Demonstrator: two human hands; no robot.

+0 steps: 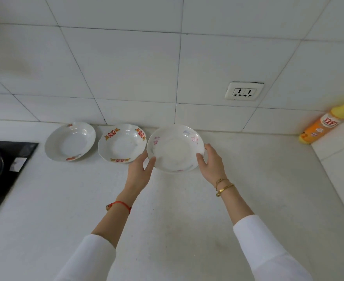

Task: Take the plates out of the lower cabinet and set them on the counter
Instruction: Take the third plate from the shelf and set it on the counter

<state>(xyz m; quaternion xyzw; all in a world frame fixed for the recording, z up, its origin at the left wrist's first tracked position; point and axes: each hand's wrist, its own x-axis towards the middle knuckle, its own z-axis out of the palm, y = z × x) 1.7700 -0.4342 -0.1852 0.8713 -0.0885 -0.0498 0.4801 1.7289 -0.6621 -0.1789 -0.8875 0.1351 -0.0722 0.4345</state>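
Head view is showing both hands holding a floral plate (175, 148) at centre frame, above or just on the counter (167, 209); which, I cannot tell. The left hand (140, 171) is pinching its left rim, the right hand (209, 161) its right rim, thumbs over the edge. A second plate (121, 142) is sitting just to its left, a third (70, 141) further left. The risk, to my eye: the rims are nearly meeting, so lowering it leftward could knock or chip them.
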